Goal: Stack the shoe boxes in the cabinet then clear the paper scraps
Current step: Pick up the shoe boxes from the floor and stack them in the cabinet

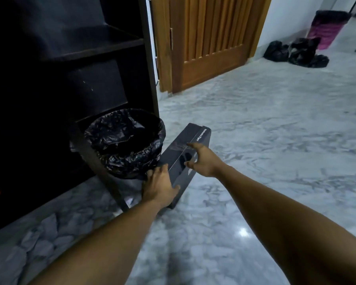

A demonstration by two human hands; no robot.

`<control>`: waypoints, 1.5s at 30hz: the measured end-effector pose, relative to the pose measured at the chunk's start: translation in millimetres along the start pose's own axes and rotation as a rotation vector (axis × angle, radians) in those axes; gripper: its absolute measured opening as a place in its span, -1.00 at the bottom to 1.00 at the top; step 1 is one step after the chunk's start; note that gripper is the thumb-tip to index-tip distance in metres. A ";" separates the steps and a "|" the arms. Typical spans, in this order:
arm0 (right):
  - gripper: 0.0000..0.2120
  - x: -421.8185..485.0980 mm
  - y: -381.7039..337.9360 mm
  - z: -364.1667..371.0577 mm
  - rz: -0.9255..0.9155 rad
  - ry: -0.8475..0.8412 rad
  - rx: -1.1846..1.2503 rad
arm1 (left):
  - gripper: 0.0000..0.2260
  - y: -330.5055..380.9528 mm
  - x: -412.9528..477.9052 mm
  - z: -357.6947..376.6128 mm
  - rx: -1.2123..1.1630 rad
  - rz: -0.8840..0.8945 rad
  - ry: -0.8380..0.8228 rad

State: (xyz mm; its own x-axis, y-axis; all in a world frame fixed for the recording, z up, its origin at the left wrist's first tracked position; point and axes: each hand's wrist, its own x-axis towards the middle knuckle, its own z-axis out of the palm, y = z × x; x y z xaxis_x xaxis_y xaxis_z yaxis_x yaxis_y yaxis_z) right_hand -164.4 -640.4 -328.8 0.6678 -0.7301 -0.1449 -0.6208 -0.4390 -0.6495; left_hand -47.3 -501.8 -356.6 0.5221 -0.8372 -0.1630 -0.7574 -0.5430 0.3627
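A dark shoe box (190, 138) lies on the marble floor, right of the bin. My left hand (159, 185) holds its near left corner, thumb on the lid and fingers down the left side. Over the lid's right edge my right hand (201, 159) hovers with fingers spread; whether it touches the box is unclear. The dark cabinet (95, 48) stands open at the left, its shelves in deep shadow. A small pale paper scrap (130, 200) lies on the floor by the cabinet door's bottom edge.
A bin lined with a black bag (123, 140) stands in front of the cabinet's lowest shelf. The open cabinet door (99, 165) juts out beside it. A wooden door (210, 44) is behind. Black bags (296, 52) and a pink basket (327, 29) sit far right.
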 end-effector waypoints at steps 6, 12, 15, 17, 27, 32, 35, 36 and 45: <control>-0.19 10.4 24.6 9.4 -0.032 -0.031 -0.078 | -0.34 -3.7 7.7 15.3 -0.107 0.118 0.066; 0.05 -9.7 49.8 -11.6 -0.043 -0.051 -0.334 | -0.37 -21.5 0.0 20.3 -0.152 0.278 -0.030; -0.06 -35.6 65.3 -28.0 -0.054 -0.070 -0.437 | -0.43 -23.3 -7.1 22.1 -0.173 0.399 -0.050; -0.21 -60.1 74.9 -40.1 -0.041 -0.058 -0.463 | -0.47 -19.8 -12.2 23.8 -0.204 0.463 -0.034; -0.53 -152.5 112.2 -56.4 -0.030 -0.030 -0.530 | -0.53 6.8 -43.2 37.3 -0.272 0.572 -0.073; -0.56 -146.9 126.0 -40.5 0.040 0.154 -0.449 | -0.61 21.6 -36.5 41.5 -0.309 0.432 0.028; -0.34 -140.4 134.0 -26.1 0.202 0.193 -0.492 | -0.45 28.7 -33.5 52.5 -0.253 0.291 0.035; -0.27 -138.4 136.5 -22.7 0.246 0.199 -0.472 | -0.36 29.3 -32.6 58.2 -0.217 0.270 0.011; -0.03 -151.4 196.0 -5.3 0.434 0.148 -0.049 | -0.41 25.4 -14.5 100.5 -0.280 0.169 -0.082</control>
State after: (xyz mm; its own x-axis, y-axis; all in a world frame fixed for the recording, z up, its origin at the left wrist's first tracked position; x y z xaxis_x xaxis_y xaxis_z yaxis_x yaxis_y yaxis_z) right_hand -389.4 -618.6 -430.3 0.2779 -0.9171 -0.2857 -0.8511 -0.0972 -0.5159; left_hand -113.5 -510.0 -437.3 0.3560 -0.9226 -0.1482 -0.6877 -0.3661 0.6269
